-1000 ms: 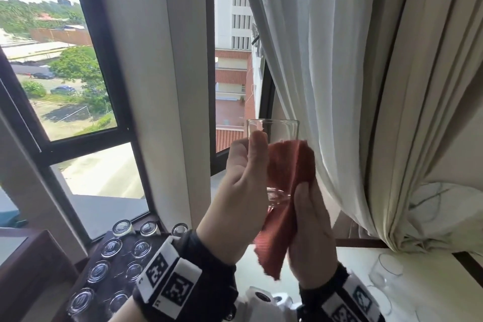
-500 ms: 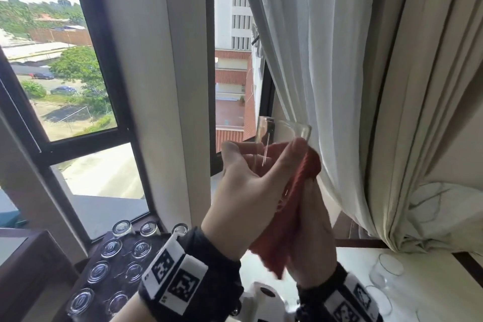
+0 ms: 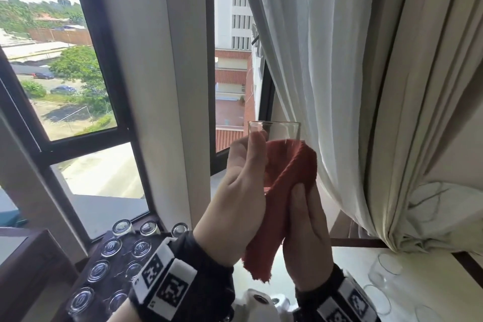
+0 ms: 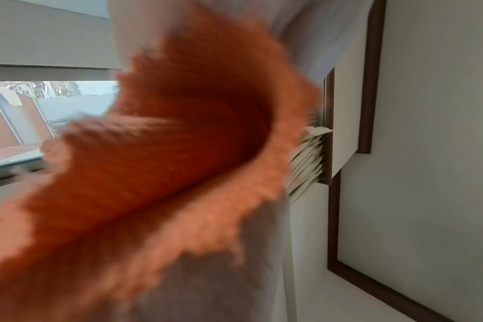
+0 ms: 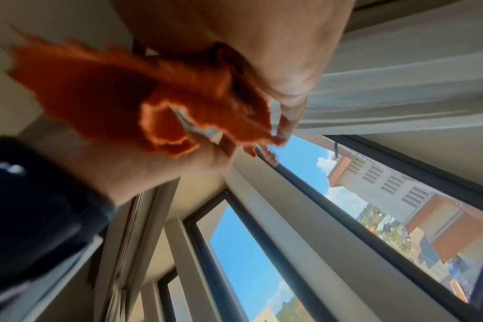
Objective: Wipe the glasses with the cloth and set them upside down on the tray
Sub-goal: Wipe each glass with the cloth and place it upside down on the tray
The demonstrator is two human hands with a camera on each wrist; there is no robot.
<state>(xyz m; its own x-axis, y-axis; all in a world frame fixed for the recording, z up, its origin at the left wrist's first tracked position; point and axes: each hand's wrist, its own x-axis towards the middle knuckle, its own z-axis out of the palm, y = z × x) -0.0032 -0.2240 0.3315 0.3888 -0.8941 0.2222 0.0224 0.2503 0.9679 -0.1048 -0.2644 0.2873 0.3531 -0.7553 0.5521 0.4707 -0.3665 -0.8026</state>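
Glass [image 3: 274,136] upright in left hand [image 3: 241,198] | right hand [image 3: 304,238] presses cloth [image 3: 285,185] against it

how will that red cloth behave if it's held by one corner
Probably floppy: the red cloth folds around the glass and hangs limp below the right hand. Likely light, since its frayed tail dangles freely. Its textured weave should resist slipping in a grip.

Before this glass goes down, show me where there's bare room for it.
On the tray, the left and middle columns are packed with upturned glasses; the right column shows one at the back, the rest hidden behind the left hand. The white table is bare between the right hand and the upright glasses.
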